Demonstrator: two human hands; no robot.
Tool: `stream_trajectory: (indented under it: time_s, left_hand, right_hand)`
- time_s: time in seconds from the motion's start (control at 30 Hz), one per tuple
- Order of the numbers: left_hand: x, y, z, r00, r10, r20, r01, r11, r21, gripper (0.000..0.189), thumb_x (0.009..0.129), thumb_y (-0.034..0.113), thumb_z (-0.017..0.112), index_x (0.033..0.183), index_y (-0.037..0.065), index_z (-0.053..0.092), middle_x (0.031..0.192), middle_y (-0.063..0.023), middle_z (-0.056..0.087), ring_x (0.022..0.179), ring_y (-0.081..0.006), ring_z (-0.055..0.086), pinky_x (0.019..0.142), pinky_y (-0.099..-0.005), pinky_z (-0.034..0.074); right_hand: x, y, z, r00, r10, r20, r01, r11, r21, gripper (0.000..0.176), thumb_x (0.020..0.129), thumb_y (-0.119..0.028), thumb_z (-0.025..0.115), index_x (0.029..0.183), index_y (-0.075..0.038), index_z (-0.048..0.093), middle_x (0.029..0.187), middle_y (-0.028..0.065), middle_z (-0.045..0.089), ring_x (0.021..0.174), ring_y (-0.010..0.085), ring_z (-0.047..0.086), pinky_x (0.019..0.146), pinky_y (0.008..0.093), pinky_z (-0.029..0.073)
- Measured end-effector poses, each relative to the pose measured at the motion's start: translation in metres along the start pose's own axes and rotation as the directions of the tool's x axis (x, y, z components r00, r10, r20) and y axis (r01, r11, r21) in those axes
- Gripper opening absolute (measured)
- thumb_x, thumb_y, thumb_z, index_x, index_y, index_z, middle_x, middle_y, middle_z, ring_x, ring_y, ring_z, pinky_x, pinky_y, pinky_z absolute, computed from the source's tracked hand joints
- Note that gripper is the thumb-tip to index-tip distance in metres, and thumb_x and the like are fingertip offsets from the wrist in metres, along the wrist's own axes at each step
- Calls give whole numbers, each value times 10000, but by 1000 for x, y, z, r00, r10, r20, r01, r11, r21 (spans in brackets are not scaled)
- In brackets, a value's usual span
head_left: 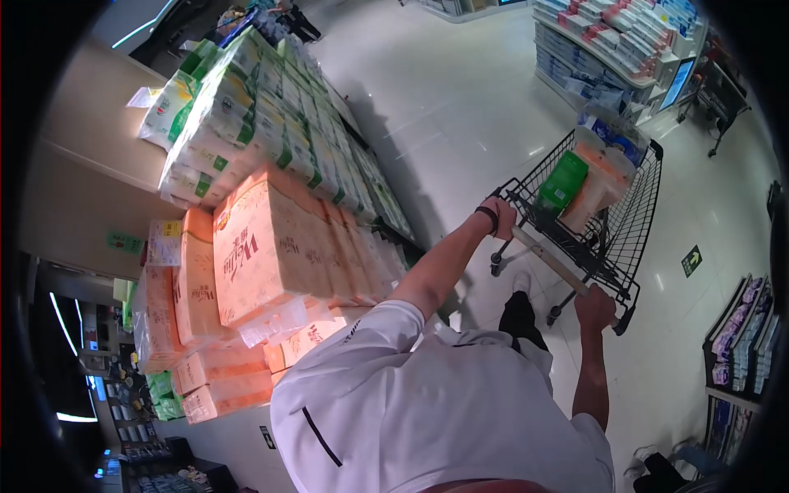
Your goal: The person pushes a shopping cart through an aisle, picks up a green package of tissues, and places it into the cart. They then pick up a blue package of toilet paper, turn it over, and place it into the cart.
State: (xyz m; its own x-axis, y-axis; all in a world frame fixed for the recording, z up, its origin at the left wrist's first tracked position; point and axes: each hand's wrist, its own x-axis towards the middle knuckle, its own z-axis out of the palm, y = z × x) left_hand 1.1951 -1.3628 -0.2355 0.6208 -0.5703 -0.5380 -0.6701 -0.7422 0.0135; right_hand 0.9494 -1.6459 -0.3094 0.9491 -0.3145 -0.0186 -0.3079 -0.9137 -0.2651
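Observation:
Both of my hands are closed round the pale handle bar (549,258) of a black wire shopping cart (647,205). My left hand (501,217), with a dark band at the wrist, grips the bar's upper left end. Toward the lower right end, my right hand (596,307) is wrapped over the same bar. Inside the cart lie a green package (562,181), an orange-and-white pack (598,187) and a clear-wrapped bundle (612,135) with blue parts. The fingertips under the bar are hidden.
Left of me rise stacks of orange tissue packs (255,255) and green-and-white packs (279,123). A display of boxed goods (612,41) stands ahead, with another cart (717,94) beside it. Shelves (744,337) line the right. A person's shoe (645,456) shows at the lower right.

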Motion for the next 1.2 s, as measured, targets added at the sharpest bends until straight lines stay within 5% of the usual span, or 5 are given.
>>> stream_trajectory:
  time_s: [0.33,0.5,0.67,0.93,1.2]
  left_hand:
    - [84,-27,-37,984,-175,44,177,983,-54,220,715,302,643,847,209,793,855,-92,769,892,-310,753,795,-411,584]
    - [113,-30,-34,965,-256,60,262,959,-110,258,780,341,617,914,212,794,915,-96,777,933,-308,753,842,-424,588]
    - [121,-32,-39,940,-329,90,340,923,-180,291,797,354,603,966,212,794,960,-106,778,967,-315,748,885,-434,587]
    - [105,-51,-61,867,-477,146,499,837,-224,355,821,400,618,1024,172,800,1042,-138,776,1004,-326,747,898,-442,590]
    - [68,-91,-36,833,-550,60,548,807,-220,333,833,410,606,920,157,803,879,-140,768,869,-350,747,836,-458,601]
  right_hand:
    - [172,31,-7,984,-156,82,152,987,57,157,681,-213,770,784,-120,696,730,97,702,715,324,707,696,450,511]
    - [256,57,6,924,-377,-67,381,923,49,199,667,-226,778,688,-110,618,671,98,658,608,330,633,650,448,488]
    - [330,61,21,870,-488,-69,493,864,103,221,665,-257,803,723,-112,647,688,107,664,661,330,659,691,458,508]
    - [406,6,32,827,-562,-5,552,811,196,132,652,-185,746,724,-120,657,698,108,674,727,314,674,783,441,494]
    - [426,-63,37,754,-657,-1,630,723,285,149,589,-154,738,700,-120,646,704,95,664,717,313,649,762,444,475]
